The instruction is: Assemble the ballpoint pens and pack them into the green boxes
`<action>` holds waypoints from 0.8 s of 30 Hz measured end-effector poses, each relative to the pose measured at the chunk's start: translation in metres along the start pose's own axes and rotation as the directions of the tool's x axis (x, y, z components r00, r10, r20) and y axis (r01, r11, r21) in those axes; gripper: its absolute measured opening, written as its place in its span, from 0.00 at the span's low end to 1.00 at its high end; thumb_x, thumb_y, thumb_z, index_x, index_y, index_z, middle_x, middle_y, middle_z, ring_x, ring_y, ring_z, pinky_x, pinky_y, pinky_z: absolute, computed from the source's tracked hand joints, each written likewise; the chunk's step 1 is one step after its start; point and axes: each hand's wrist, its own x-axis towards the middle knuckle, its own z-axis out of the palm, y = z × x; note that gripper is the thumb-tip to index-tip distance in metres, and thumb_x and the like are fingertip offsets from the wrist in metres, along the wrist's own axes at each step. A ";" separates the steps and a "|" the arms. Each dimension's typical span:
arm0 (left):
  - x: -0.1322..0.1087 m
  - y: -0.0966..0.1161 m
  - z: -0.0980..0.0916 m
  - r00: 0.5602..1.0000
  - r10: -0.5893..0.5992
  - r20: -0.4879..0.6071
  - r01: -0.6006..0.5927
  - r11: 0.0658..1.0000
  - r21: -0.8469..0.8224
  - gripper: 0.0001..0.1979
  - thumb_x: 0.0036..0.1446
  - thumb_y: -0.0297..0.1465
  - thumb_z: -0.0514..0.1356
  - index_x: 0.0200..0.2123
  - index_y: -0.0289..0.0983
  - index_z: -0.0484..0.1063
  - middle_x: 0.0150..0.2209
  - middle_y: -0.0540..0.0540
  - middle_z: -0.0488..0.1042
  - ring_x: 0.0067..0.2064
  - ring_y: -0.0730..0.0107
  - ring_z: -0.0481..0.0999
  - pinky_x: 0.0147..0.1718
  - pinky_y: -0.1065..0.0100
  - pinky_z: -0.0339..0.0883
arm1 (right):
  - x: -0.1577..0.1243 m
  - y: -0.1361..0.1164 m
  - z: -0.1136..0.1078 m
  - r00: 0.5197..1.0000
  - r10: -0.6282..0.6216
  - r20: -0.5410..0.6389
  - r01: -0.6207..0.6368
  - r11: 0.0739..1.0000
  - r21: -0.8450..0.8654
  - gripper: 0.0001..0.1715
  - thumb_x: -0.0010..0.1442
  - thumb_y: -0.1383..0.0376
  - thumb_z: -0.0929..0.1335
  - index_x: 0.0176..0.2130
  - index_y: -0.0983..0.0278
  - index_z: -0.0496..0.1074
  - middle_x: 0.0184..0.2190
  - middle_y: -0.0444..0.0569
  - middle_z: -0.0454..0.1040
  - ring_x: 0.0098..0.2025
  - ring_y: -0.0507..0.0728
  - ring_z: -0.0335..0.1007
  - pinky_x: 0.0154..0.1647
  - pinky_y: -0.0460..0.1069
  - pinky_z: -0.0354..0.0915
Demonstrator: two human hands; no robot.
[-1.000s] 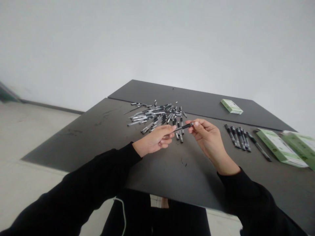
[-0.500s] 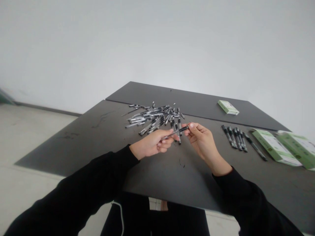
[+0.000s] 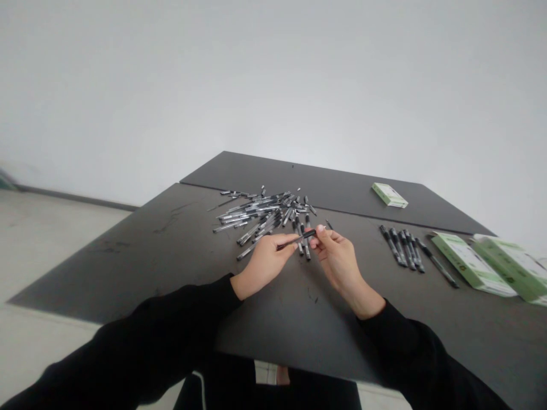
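One pen (image 3: 308,234) with a black grip spans the space between my two hands, over the middle of the table. My left hand (image 3: 265,257) is closed on its clear barrel, part of which the fingers hide. With thumb and fingertips, my right hand (image 3: 337,263) pinches the end past the black grip; a small pale tip shows there. Just beyond the hands lies a loose pile of clear pens and pen parts (image 3: 256,212), with several short black caps around its far side. A few pens with black grips (image 3: 302,242) lie right behind the held pen.
To the right, several capped pens (image 3: 401,247) lie in a row, with a single pen (image 3: 438,263) beside them. Two green-and-white boxes (image 3: 472,265) lie farther right. Another small box (image 3: 390,195) rests on the back table (image 3: 265,171). A seam divides the dark tabletops.
My hands have drawn a little closer together along the pen. The left fingers, more extended before, now curl round the barrel. The view has tilted slightly, shifting the table lower.
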 end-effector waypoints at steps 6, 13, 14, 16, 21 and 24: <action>0.005 0.005 -0.006 0.998 0.010 0.066 -0.004 0.995 -0.095 0.14 0.59 0.34 0.62 0.47 0.38 0.81 0.52 0.45 0.80 0.55 0.57 0.77 0.58 0.57 0.66 | -0.001 -0.009 0.003 0.989 -0.034 0.144 0.043 0.997 -0.061 0.19 0.50 0.54 0.78 0.23 0.61 0.71 0.22 0.46 0.76 0.27 0.52 0.72 0.37 0.50 0.71; 0.005 0.005 -0.011 0.996 -0.013 0.085 0.023 0.994 -0.112 0.11 0.58 0.35 0.62 0.40 0.36 0.81 0.40 0.46 0.82 0.40 0.67 0.78 0.43 0.67 0.68 | -0.005 -0.023 0.001 0.977 0.032 0.213 -0.040 0.999 0.029 0.20 0.53 0.54 0.77 0.43 0.57 0.72 0.36 0.46 0.82 0.30 0.52 0.78 0.38 0.49 0.74; 0.004 0.005 -0.011 0.996 -0.030 0.083 0.039 0.994 -0.100 0.11 0.59 0.36 0.61 0.35 0.35 0.80 0.33 0.48 0.80 0.34 0.70 0.75 0.38 0.69 0.66 | -0.005 -0.024 0.001 0.976 0.020 0.218 -0.027 0.999 0.026 0.19 0.54 0.54 0.76 0.43 0.57 0.73 0.36 0.46 0.82 0.30 0.51 0.78 0.38 0.49 0.74; 0.002 0.006 -0.011 0.994 -0.082 0.072 0.089 0.991 -0.098 0.18 0.62 0.40 0.57 0.26 0.35 0.74 0.22 0.52 0.69 0.25 0.75 0.65 0.27 0.71 0.58 | -0.005 -0.025 0.000 0.975 -0.016 0.219 0.014 1.000 0.010 0.15 0.54 0.54 0.76 0.39 0.58 0.75 0.37 0.46 0.82 0.29 0.50 0.77 0.37 0.48 0.73; 0.002 0.008 -0.010 0.992 -0.120 0.031 0.123 0.986 -0.113 0.18 0.61 0.43 0.57 0.28 0.35 0.73 0.19 0.55 0.59 0.23 0.76 0.58 0.24 0.71 0.51 | -0.004 -0.024 -0.002 0.985 -0.081 0.152 0.086 0.996 -0.028 0.11 0.54 0.56 0.76 0.35 0.59 0.78 0.38 0.47 0.82 0.29 0.50 0.74 0.35 0.48 0.72; 0.004 0.009 -0.010 0.998 -0.061 0.005 0.062 0.993 -0.098 0.12 0.59 0.38 0.61 0.35 0.35 0.78 0.24 0.52 0.69 0.28 0.72 0.66 0.29 0.70 0.58 | -0.002 -0.019 -0.002 0.988 -0.113 0.101 0.115 0.993 -0.010 0.11 0.53 0.56 0.77 0.32 0.60 0.79 0.36 0.47 0.81 0.28 0.48 0.73 0.35 0.46 0.71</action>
